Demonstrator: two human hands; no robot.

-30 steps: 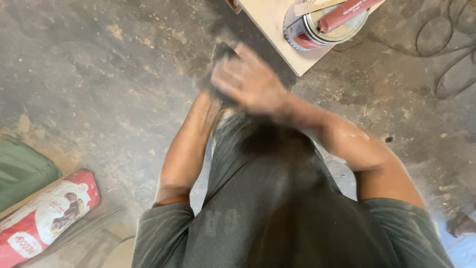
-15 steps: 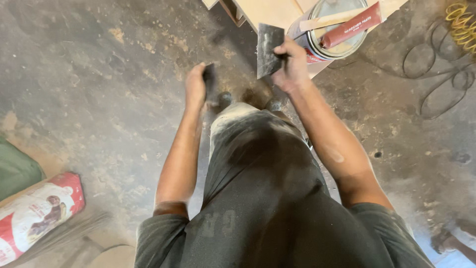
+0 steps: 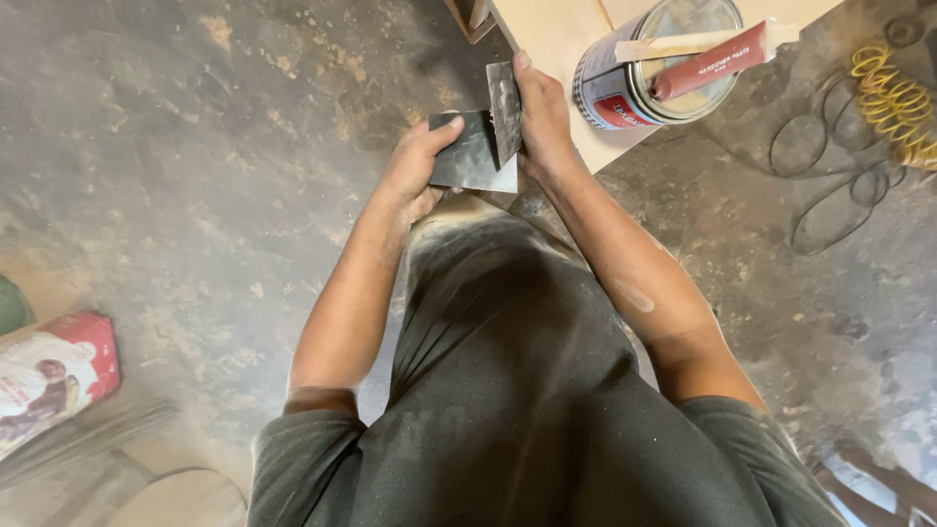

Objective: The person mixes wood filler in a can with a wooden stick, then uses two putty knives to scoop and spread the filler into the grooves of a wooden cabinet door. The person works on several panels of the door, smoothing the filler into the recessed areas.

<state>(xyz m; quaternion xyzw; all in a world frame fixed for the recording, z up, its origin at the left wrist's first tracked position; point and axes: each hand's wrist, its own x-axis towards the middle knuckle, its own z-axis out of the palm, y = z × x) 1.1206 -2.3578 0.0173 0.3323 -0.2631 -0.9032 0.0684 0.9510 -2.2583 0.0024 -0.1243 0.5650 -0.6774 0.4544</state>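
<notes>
I stand over a dusty concrete floor, looking down my dark shirt. My left hand (image 3: 415, 166) holds a flat grey metal scraper blade (image 3: 468, 156) by its edge. My right hand (image 3: 542, 122) grips a second, narrower scraper blade (image 3: 505, 107), set upright with its edge against the first blade. Both hands meet just in front of my waist, beside the corner of a pale wooden board (image 3: 561, 39).
An open round tin (image 3: 625, 93) stands on the board, with a red-handled tool (image 3: 708, 63) and a pale stick laid across its rim. Black cable (image 3: 830, 185) and a yellow coiled hose (image 3: 893, 102) lie on the floor at right. A red-and-white sack (image 3: 54, 376) lies at lower left.
My hands were apart half a second ago, each holding a blade. Now they have come together and the two blades touch. The view has shifted slightly, showing more of the tin.
</notes>
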